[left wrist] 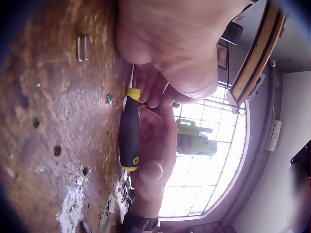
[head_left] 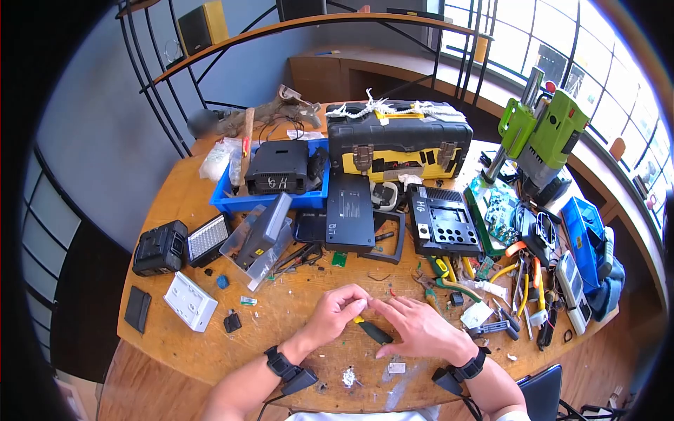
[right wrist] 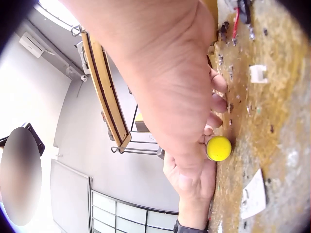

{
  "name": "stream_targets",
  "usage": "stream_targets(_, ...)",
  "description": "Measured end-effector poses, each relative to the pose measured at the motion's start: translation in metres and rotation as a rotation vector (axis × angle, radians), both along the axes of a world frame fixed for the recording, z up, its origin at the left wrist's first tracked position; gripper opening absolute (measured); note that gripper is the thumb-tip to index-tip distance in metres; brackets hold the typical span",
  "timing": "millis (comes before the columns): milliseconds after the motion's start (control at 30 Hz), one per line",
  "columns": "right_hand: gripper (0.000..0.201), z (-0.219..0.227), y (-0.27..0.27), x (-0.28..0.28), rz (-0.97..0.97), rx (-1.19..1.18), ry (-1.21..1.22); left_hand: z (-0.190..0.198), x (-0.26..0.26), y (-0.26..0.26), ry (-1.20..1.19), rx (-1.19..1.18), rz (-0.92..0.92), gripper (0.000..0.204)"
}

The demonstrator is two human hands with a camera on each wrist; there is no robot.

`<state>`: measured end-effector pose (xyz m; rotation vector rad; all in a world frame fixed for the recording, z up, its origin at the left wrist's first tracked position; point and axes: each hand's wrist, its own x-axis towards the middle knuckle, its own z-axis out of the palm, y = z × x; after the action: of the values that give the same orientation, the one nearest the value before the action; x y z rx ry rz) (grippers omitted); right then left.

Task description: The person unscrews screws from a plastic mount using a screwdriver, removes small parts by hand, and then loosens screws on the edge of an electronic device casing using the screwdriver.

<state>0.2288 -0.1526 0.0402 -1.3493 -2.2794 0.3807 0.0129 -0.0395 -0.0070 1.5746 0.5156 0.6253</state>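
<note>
A screwdriver (head_left: pixel 375 332) with a black and yellow handle points handle-first toward my right palm. In the left wrist view its thin shaft (left wrist: pixel 133 75) runs up behind my left hand (head_left: pixel 333 319), whose fingers are curled about it, thumb and forefinger tips together. My right hand (head_left: pixel 423 328) spreads over the handle, thumb apart from the fingers, its forefinger tip meeting the left fingertips. The handle's yellow end (right wrist: pixel 218 148) stands free beneath the right palm. Whatever lies between the meeting fingertips is hidden.
A white label (head_left: pixel 397 368) lies near the front edge. Pliers (head_left: pixel 428 289) and several hand tools crowd the right side, below a green drill on a stand (head_left: pixel 544 133). A clear plastic box (head_left: pixel 261 245) and white casing (head_left: pixel 190 302) stand left; a toolbox (head_left: pixel 400 137) stands behind.
</note>
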Motion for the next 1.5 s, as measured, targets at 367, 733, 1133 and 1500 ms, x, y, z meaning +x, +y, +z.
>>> stream_targets(367, 0.053, -0.007, 0.000, -0.005, 0.010, -0.018, 0.024, 0.013, 0.003, -0.002, -0.005, 0.075, 0.028, 0.017)
stream_targets(733, 0.058, -0.006, 0.000, -0.002, 0.012, -0.085, 0.039, 0.012, 0.001, -0.003, 0.089, 0.121, -0.008, 0.016)
stream_targets(1133, 0.057, -0.002, -0.001, -0.001, 0.014, -0.106, 0.033, 0.014, 0.001, -0.004, 0.099, 0.148, -0.003, 0.019)
stream_targets(1500, 0.055, 0.000, 0.001, -0.002, 0.018, -0.129, 0.024, 0.010, 0.003, -0.004, 0.041, 0.243, 0.005, 0.013)
